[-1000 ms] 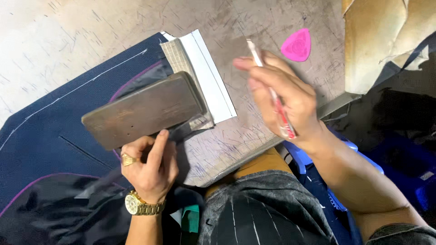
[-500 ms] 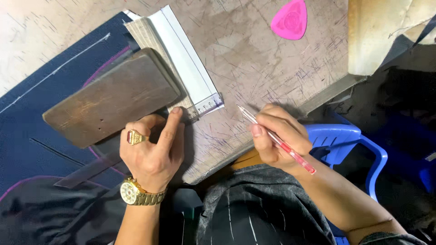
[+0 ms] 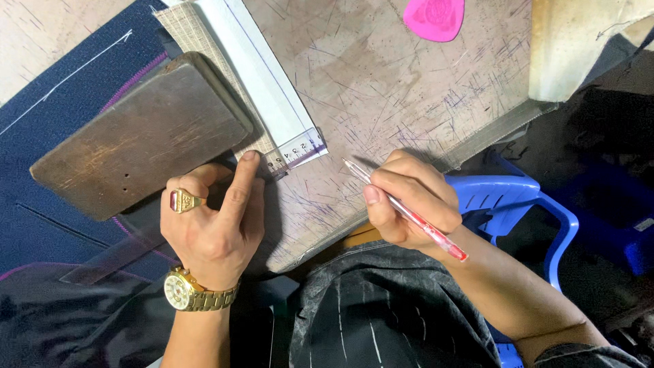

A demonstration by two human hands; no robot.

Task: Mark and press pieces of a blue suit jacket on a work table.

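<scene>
Left hand (image 3: 214, 228) rests at the wooden block (image 3: 139, 133), index finger out along the clear ruler (image 3: 255, 75), other fingers loosely curled, gripping nothing. Block sits on ruler and navy fabric (image 3: 61, 102). Right hand (image 3: 409, 201): fingers pinching a red pen (image 3: 405, 211), tip just off the ruler's end above the counter (image 3: 381, 82). Ruler placed and weighted; no new pen line seen yet. Pink chalk (image 3: 436, 17) well apart.
</scene>
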